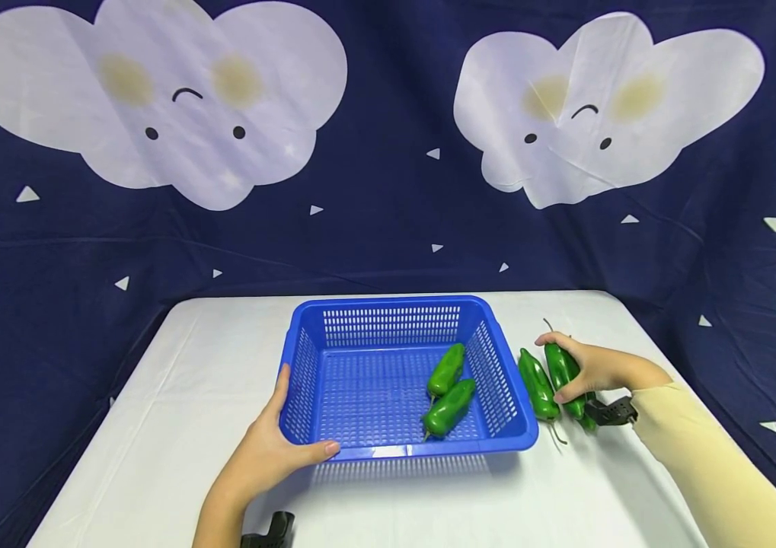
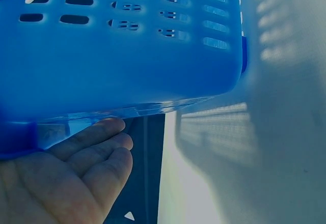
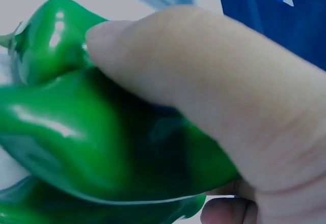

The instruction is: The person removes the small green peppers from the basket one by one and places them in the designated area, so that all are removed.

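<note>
Nearest the camera was a bare left hand (image 1: 267, 449), spread wide around the near-left corner of a blue rectangular plastic mesh basket (image 1: 388, 303), thumb on the rim. Right hand (image 1: 600, 365) had thumb and fingers around a shiny long green pepper (image 1: 559, 365), right of the basket, so I figured this was the grabbing step. Fingers were partly hidden, so I couldn't say how firm. Next move probably called for a snug lift, clear of the similar green pepper (image 1: 534, 384) just beside it.
</note>
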`<state>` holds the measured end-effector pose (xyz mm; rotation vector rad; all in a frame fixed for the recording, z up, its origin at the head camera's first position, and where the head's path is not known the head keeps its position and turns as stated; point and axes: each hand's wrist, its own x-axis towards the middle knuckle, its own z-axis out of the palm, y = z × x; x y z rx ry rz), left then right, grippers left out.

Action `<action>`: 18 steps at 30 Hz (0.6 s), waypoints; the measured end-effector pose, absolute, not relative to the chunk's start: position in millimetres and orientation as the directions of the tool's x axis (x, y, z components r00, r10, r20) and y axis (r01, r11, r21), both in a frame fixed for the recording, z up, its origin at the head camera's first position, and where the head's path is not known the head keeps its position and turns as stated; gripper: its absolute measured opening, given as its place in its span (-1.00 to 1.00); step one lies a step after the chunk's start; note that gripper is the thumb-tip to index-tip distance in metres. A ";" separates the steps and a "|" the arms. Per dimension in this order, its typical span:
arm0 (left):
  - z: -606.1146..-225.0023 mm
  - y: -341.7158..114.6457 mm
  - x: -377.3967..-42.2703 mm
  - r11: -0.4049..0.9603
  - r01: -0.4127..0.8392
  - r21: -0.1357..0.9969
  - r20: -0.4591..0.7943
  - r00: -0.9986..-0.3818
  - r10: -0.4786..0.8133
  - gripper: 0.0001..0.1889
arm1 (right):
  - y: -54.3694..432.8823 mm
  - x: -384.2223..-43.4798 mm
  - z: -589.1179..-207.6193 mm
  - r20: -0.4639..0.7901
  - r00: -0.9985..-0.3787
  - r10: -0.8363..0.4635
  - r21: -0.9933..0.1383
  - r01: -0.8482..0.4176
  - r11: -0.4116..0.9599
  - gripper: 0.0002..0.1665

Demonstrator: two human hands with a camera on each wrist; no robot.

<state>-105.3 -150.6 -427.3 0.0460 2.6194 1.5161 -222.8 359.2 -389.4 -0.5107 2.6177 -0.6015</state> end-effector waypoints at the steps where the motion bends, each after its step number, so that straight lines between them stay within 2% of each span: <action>1: -427.3 -150.7 -105.3 0.500 -0.031 0.866 -0.084 -0.993 0.084 0.45 | 358.9 -222.5 -389.9 -0.306 -0.850 -0.428 -0.476 -0.253 0.842 0.14; 18: -426.5 -150.8 -104.8 0.497 -0.033 0.867 -0.086 -0.993 0.083 0.45 | 363.1 -221.2 -397.3 -0.273 -0.828 -0.489 -0.536 -0.292 0.792 0.11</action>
